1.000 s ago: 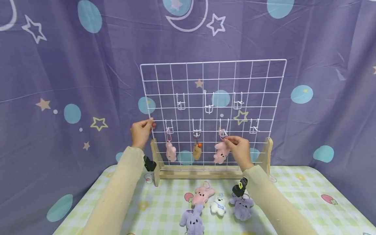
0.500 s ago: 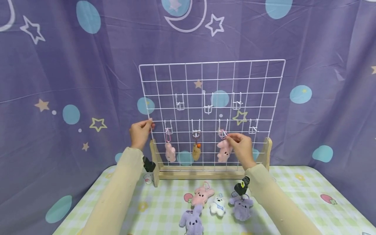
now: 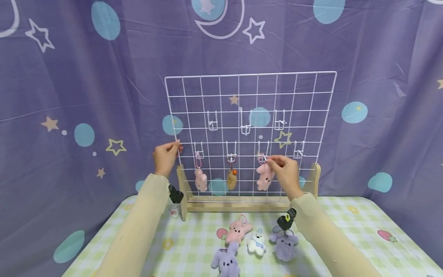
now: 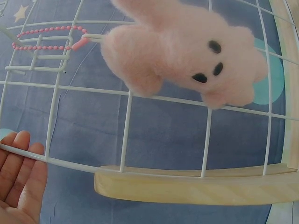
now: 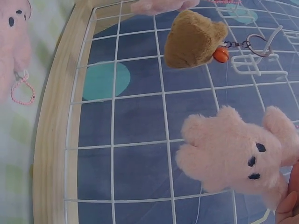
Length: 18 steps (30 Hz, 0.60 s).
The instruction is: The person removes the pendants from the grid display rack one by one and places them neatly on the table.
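My left hand [image 3: 167, 157] holds the left edge of a white wire grid [image 3: 238, 94], fingertips around the edge wire in the left wrist view. My right hand [image 3: 285, 173] pinches a pink plush bunny keychain [image 3: 265, 177] near its head, its bead loop right at a hook [image 3: 263, 157] in the lower row. The pink plush [image 5: 243, 156] faces the camera in the right wrist view, with only fingertips showing at the edge. To the left, a brown plush keychain [image 3: 232, 180] with an orange ball and another pink bunny keychain [image 3: 201, 181] hang from hooks.
A wooden base [image 3: 238, 204] carries the grid. On the checked tablecloth [image 3: 194, 238] lie a pink bunny plush [image 3: 238, 230], a white plush [image 3: 257, 244] and two purple ones, one [image 3: 228, 263] in front, another [image 3: 285, 246] near the right sleeve. Several hooks sit higher up.
My right hand has shifted slightly right and up, and the pink bunny has moved to the right and hangs straighter. My left hand stays on the grid's edge.
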Available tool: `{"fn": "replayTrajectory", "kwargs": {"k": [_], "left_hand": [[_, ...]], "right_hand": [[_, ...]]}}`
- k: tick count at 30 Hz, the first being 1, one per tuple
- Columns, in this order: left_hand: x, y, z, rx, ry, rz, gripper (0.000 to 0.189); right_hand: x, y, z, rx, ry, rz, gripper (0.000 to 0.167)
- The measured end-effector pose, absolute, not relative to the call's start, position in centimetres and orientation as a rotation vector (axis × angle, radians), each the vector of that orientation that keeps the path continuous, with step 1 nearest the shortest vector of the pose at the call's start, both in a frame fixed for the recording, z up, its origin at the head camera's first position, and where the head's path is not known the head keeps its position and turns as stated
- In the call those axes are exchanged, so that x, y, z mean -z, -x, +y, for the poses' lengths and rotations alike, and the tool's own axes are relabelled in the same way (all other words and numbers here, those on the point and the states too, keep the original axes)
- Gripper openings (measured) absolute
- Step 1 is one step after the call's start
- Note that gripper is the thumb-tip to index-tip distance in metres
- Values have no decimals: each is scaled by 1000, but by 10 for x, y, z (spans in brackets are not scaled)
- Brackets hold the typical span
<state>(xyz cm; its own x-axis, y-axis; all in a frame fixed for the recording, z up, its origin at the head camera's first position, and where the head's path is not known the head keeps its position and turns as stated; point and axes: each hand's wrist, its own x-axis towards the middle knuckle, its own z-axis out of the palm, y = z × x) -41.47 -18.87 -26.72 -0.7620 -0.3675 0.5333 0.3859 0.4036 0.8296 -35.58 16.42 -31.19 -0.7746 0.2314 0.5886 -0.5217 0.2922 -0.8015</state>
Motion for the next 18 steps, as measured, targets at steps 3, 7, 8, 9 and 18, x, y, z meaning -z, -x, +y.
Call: {"fn": "replayTrajectory", "kwargs": {"k": [3, 7, 8, 9, 18], "left_hand": [[268, 415, -189, 1422, 25, -1977, 30], [268, 415, -188, 1423, 24, -1974, 30], [268, 415, -188, 1427, 23, -1972, 30], [268, 415, -188, 1428, 23, -1972, 30], [267, 414, -190, 1432, 21, -1978, 32]], "right_hand": [[312, 354, 164, -1550, -263, -1928, 19], [311, 350, 164, -1550, -247, -1925, 19], [311, 349, 165, -1549, -240, -1929, 18], [311, 347, 165, -1550, -234, -1932, 18], [310, 337, 164, -1514, -297, -1914, 18]]}}
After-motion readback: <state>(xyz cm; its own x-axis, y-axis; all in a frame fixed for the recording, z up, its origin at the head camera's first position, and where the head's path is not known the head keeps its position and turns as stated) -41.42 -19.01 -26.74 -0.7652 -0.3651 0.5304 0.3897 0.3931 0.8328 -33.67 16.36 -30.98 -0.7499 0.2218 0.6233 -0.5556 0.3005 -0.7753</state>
